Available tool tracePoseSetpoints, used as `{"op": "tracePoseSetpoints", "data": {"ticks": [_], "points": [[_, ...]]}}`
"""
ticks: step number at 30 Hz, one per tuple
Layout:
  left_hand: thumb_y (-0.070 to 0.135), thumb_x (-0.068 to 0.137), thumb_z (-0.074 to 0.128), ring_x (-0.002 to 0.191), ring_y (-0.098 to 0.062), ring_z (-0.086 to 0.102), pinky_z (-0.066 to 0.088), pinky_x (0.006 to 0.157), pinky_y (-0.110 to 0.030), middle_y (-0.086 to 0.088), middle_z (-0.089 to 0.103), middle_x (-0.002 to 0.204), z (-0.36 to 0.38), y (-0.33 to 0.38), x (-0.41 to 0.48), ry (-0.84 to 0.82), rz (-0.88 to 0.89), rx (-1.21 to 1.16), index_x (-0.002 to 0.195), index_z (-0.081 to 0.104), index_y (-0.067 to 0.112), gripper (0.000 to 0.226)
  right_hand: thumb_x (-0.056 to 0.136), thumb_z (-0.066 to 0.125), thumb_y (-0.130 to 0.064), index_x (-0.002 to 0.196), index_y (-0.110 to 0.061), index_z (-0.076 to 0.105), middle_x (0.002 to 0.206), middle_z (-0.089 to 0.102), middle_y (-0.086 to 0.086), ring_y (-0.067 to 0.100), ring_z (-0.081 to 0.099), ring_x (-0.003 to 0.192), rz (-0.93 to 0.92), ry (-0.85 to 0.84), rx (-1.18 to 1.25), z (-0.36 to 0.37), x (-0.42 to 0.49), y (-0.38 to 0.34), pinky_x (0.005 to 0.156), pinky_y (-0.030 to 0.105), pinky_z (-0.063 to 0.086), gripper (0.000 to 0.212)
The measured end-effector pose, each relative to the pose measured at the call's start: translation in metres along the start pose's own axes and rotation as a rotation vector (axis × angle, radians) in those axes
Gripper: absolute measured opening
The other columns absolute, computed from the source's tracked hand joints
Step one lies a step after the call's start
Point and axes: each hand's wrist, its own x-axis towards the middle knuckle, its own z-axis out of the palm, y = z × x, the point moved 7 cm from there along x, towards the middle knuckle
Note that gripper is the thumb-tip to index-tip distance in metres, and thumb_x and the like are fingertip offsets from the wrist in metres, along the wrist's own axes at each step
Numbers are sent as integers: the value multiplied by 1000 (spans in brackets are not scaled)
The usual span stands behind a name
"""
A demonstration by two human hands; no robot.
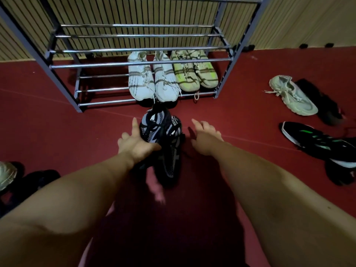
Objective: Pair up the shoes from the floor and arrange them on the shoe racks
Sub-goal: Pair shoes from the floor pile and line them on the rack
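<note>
1. Hands reach forward from the wearer's viewpoint. The left hand [137,143] grips black-and-white knit shoes [163,130], seemingly two bunched together, with its thumb hooked round them and its fingers laid along their side.
2. The right hand [206,137] hovers just beside them, fingers loosely spread and holding nothing.
3. The held shoes hang above the red floor [57,132], just in front of the shoe rack [96,64], one toe pointing toward it and the other drooping downward.
4. On the rack's lowest shelf sit a white pair [141,83] and, touching it on the right, a yellow-green pair [186,78]. The space to the left of the white pair is bare rails, and so are the shelves above.
5. The step in hand looks like placing the dark pair. It would go best if the free hand took one shoe, so each can be set down separately, toes to the wall, soles resting across two rails, sides touching.
6. The bare stretch left of the white pair is the likely spot. Trailing laces could snag on the rails.
7. Farther out on the floor, still unsorted: a pale sneaker [292,97] and a black sneaker with green stripes [316,139] to the right, and more shoes [7,174] at the left edge, partly cut off.
</note>
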Motion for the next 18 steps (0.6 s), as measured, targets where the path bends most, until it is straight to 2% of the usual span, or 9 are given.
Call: {"op": "tracePoseSetpoints", "data": {"ticks": [4,9,11,13,15,18], "points": [[46,69,75,132,-37,24,27,108,-42,-19,27,140,21,37,-5,11,82,-66,148,-7,40,114,96,41,-45,151,-27,13,153,19,15,36,28,137,128,-20,409,4,1,16,112,41,26,64],[48,68,76,128,-34,30,29,105,-38,-17,33,135,48,87,-14,71,251,-45,149,-8,35,118,100,35,-42,148,-19,24,150,32,13,29,36,135,168,76,770,-15,0,28,106,32,30,55],[51,66,77,131,-34,34,31,106,-39,-18,37,139,68,94,-12,7,313,-5,149,-14,28,125,101,34,-38,144,-11,33,144,42,14,30,41,131,217,119,823,-20,0,41,105,31,34,51],[56,66,74,134,-33,35,32,109,-43,-16,37,145,93,94,-13,-117,393,87,147,-21,25,129,100,39,-34,140,-4,38,136,48,16,32,46,128,272,81,871,-12,-2,53,104,34,38,50],[64,72,64,139,-33,26,26,112,-47,-17,25,151,104,84,-13,-150,396,267,146,-23,27,120,99,43,-29,145,-4,28,136,47,16,32,47,125,286,-41,779,7,-9,60,101,33,39,54],[64,78,57,143,-33,8,13,116,-48,-16,5,156,95,56,-8,-58,244,446,148,-17,30,108,98,44,-35,151,-6,8,151,29,15,32,34,136,240,-305,318,39,-19,65,110,34,30,70]]}}
